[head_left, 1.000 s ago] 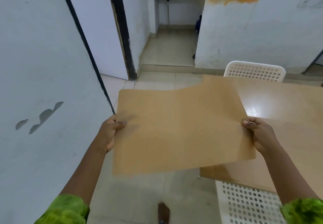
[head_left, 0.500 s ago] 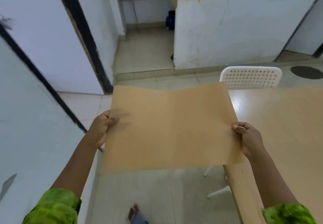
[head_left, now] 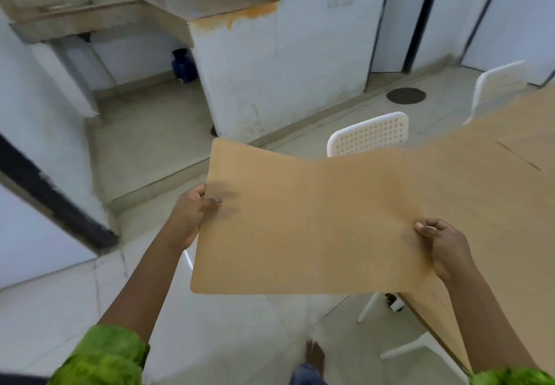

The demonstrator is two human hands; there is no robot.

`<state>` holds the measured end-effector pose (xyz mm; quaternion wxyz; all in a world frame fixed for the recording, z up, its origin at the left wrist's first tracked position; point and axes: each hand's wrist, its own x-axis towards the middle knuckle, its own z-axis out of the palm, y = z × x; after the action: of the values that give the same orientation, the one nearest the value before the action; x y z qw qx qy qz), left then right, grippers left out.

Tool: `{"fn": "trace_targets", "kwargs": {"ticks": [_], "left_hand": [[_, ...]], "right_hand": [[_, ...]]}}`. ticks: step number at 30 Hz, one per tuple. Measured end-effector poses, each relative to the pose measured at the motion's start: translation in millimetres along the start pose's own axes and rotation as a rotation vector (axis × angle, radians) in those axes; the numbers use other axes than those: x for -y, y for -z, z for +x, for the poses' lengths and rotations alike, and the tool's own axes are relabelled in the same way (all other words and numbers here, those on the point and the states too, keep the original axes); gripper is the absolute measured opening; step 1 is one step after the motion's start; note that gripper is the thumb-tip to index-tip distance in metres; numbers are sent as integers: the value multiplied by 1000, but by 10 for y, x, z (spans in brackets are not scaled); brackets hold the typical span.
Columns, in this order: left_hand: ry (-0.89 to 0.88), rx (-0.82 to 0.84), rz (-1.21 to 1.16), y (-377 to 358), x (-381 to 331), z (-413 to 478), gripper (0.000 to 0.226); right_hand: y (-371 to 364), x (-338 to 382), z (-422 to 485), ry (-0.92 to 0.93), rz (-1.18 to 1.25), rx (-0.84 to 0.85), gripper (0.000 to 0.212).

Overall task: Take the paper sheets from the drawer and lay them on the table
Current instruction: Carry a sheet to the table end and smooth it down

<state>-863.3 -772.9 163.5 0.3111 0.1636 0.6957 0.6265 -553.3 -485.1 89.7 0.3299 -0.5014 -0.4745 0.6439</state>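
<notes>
Both hands pinch the brown paper sheet [head_left: 309, 222]: left hand [head_left: 192, 216] on its left edge, right hand [head_left: 444, 249] on its right edge. Sheet in air, right part over tabletop [head_left: 495, 204] near-left corner.

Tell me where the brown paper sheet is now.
In the head view, the brown paper sheet is mid-frame, held between left hand and right hand, beside the wooden table.

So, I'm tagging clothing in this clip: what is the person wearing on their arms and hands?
Both hands, left hand and right hand, are bare: no gloves, and no rings or watch that I can make out. The forearms are uncovered. Bright green mottled sleeves end near the elbows on both arms.
</notes>
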Motion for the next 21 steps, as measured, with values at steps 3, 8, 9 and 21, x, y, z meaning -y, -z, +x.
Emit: {"fn": "trace_targets", "kwargs": {"ticks": [3, 8, 9, 21], "left_hand": [[-8, 99, -13, -266, -146, 628, 24], [20, 211, -11, -708, -402, 1625, 25], [20, 229, -13, -791, -459, 1808, 25], [1, 465, 124, -1743, -692, 3910, 25]], "right_hand": [[3, 97, 341, 1, 44, -91, 22], [-1, 340, 972, -5, 75, -194, 24], [-24, 407, 1083, 0, 100, -209, 24], [-325, 363, 1897, -26, 326, -578, 26]]}}
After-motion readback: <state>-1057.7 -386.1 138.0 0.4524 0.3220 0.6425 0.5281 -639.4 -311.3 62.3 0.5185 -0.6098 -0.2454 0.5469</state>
